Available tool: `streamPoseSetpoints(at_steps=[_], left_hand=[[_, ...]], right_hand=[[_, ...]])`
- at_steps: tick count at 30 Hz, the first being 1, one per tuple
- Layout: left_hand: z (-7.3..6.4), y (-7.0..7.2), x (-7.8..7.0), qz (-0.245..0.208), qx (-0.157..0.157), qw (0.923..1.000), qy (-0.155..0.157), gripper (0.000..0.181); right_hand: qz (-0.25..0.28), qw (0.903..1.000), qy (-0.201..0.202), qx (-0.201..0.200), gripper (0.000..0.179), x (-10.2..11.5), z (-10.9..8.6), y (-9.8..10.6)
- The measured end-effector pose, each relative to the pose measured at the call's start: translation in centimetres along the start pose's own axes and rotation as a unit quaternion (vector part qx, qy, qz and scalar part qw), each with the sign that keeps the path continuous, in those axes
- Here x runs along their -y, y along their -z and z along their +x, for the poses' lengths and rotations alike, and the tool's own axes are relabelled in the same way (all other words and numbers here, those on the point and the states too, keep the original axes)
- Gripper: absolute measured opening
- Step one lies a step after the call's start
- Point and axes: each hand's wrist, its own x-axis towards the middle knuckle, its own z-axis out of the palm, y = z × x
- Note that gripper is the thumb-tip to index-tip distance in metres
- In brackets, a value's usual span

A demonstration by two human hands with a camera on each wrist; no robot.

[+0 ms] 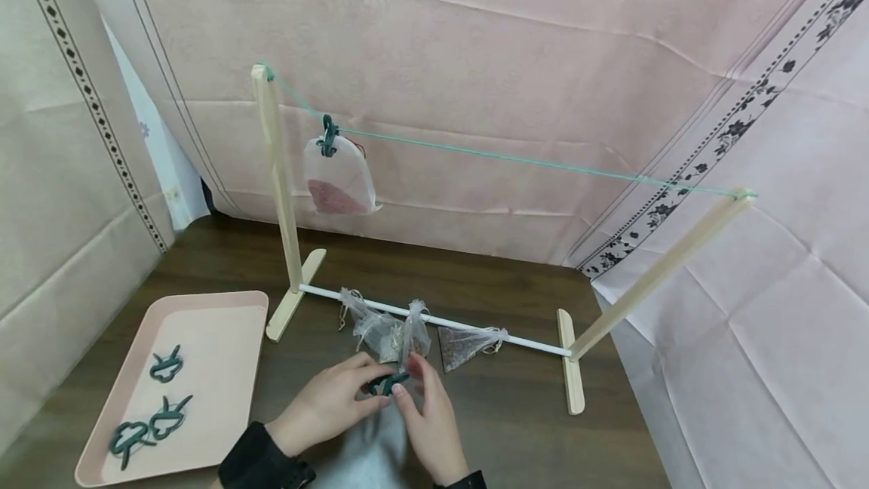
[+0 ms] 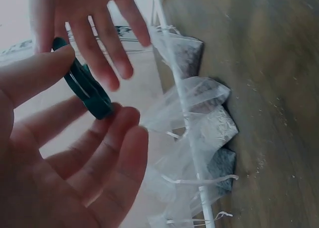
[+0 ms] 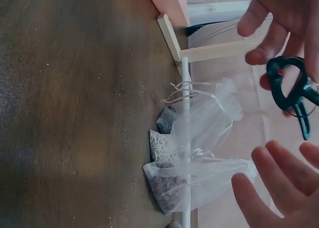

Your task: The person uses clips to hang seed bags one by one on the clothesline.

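Observation:
My left hand point(image 1: 333, 402) pinches a dark green spring clip point(image 1: 387, 383) between thumb and fingers, in front of the white bar. Facing it, my right hand point(image 1: 431, 417) has its fingers spread and relaxed, its thumb close beside the clip. In the right wrist view, the clip point(image 3: 286, 88) shows its looped jaws and two handles. Several sheer drawstring bags point(image 3: 199, 180) drape over the bar just beyond the hands, holding brown round pieces, white pellets and dark grey contents. Another bag point(image 1: 339, 179) with pink contents hangs from the green line, held by a second clip point(image 1: 329, 136).
Wooden posts at left point(image 1: 278, 179) and right point(image 1: 658, 278) carry the taut green line point(image 1: 475, 157). A white bar point(image 1: 529, 342) joins their feet low over the brown table point(image 1: 502, 421). At left lies a pink tray point(image 1: 231, 376) with several green clips point(image 1: 167, 417).

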Motion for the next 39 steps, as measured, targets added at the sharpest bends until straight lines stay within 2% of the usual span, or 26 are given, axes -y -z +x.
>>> streamPoseSetpoints(at_steps=[4, 7, 12, 16, 19, 23, 29, 32, 35, 39], left_hand=[[0.0, 0.1, -0.2, -0.017, 0.006, 0.9997, -0.018, 0.040], [0.0, 0.3, -0.2, -0.025, 0.014, 0.9993, -0.023, 0.041], [-0.1, 0.3, -0.3, -0.052, 0.027, 0.9982, -0.016, 0.043], [-0.3, 0.0, -0.4, -0.074, 0.026, 0.9969, -0.008, 0.044], [-0.2, -0.4, -0.4, -0.091, 0.009, 0.9958, -0.004, 0.040], [0.1, -1.4, -0.8, -0.109, -0.018, 0.9939, 0.001, 0.036], [0.6, -2.1, -1.3, -0.142, -0.063, 0.9878, 0.004, 0.037], [0.8, -2.2, -1.5, -0.159, -0.075, 0.9845, -0.006, 0.034], [0.7, -2.3, -1.6, -0.168, -0.093, 0.9813, -0.019, 0.030], [0.6, -2.5, -1.7, -0.175, -0.114, 0.9779, -0.013, 0.023]], right_hand=[[0.010, 0.9998, 0.010, 0.012, 0.049, -0.2, -0.3, 0.0], [-0.002, 0.9995, 0.024, 0.020, 0.048, -0.3, -0.5, 0.0], [-0.019, 0.9992, 0.020, 0.030, 0.048, -0.5, -0.9, -0.1], [-0.029, 0.9991, 0.014, 0.027, 0.041, -0.7, -1.1, -0.2], [-0.014, 0.9997, -0.001, 0.020, 0.031, -0.9, -1.1, -0.2], [0.030, 0.9990, -0.032, 0.004, 0.022, -1.1, -1.2, -0.1], [0.045, 0.9968, -0.018, -0.063, 0.017, -0.8, -1.1, 0.1], [0.059, 0.9945, -0.018, -0.085, 0.020, -0.3, -1.1, 0.4], [0.074, 0.9934, -0.023, -0.085, 0.024, 1.0, -1.3, 1.0], [0.092, 0.9924, -0.037, -0.072, 0.028, 2.5, -1.7, 1.6]])
